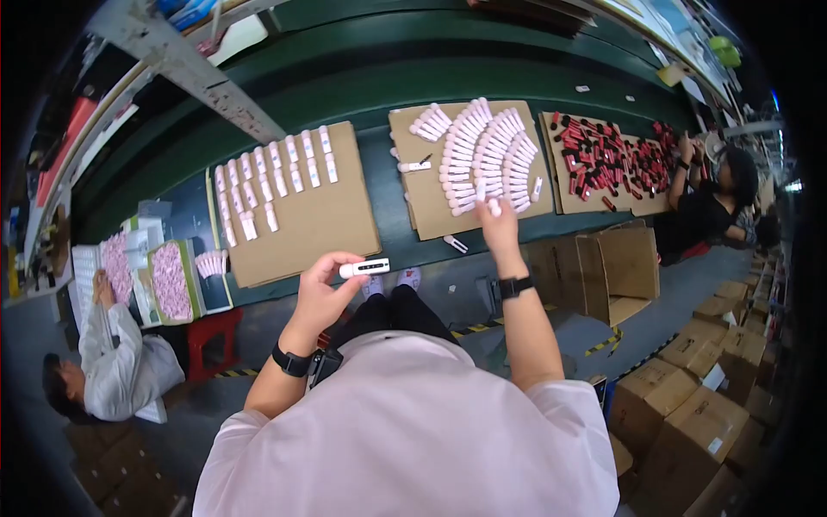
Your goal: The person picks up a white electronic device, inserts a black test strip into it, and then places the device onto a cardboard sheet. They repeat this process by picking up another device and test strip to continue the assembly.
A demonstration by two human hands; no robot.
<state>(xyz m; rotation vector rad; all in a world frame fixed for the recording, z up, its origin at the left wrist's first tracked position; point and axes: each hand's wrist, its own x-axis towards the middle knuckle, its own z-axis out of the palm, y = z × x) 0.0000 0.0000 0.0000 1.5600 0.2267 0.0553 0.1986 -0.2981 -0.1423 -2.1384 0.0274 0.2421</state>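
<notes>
Pinched between thumb and fingers, a small white-and-pink tube (365,268) with a dark strip along its side is held out level by my left hand (326,289), in front of the bench edge. My right hand (500,233) reaches over the near edge of the right cardboard sheet (422,211), its fingers closed around a pale pink tube (481,190). Fanned in curved rows beside it lie several like pink tubes (491,146). A loose dark-striped tube (456,244) rests on the bench near the sheet's front edge. Shorter rows of pink tubes (293,151) are on the left cardboard sheet (319,233).
Trays of small pink parts (172,280) stand at the left by a seated person (129,370). To the right, red-and-black tubes (603,159) cover cardboard near another person (719,194). An open carton (633,267) sits below the bench; more cartons (698,422) are stacked behind.
</notes>
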